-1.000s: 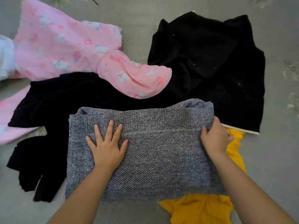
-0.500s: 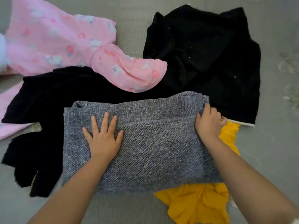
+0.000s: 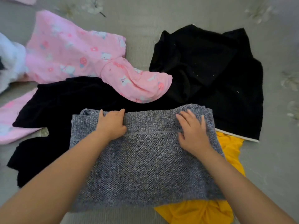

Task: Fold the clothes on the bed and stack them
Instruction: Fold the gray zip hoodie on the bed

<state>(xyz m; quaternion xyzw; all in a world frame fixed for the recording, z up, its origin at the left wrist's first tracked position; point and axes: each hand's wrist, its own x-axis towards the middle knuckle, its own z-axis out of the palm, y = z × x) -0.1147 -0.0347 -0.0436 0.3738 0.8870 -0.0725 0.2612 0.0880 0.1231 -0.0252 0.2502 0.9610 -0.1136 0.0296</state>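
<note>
With the left hand [image 3: 111, 125] curled over the far edge of the grey knit garment [image 3: 145, 159] and the right hand [image 3: 192, 133] resting flat on it, on the bed [image 3: 142, 44] (no container in view), the fold could slip, dragging the yellow garment [image 3: 226, 152] beneath.

The grey knit sweater [image 3: 142, 159] covers most of the yellow garment [image 3: 197, 212], whose lower part runs off the bottom edge. It also hides part of the long black garment [image 3: 64, 101] at its left. The left hand [image 3: 111, 123] has its fingertips out of sight over the sweater's far fold. The right hand [image 3: 192, 131] is motion-blurred. The white fluffy item [image 3: 9, 60] and the pink printed garment [image 3: 6, 122] are cut by the left edge.
</note>
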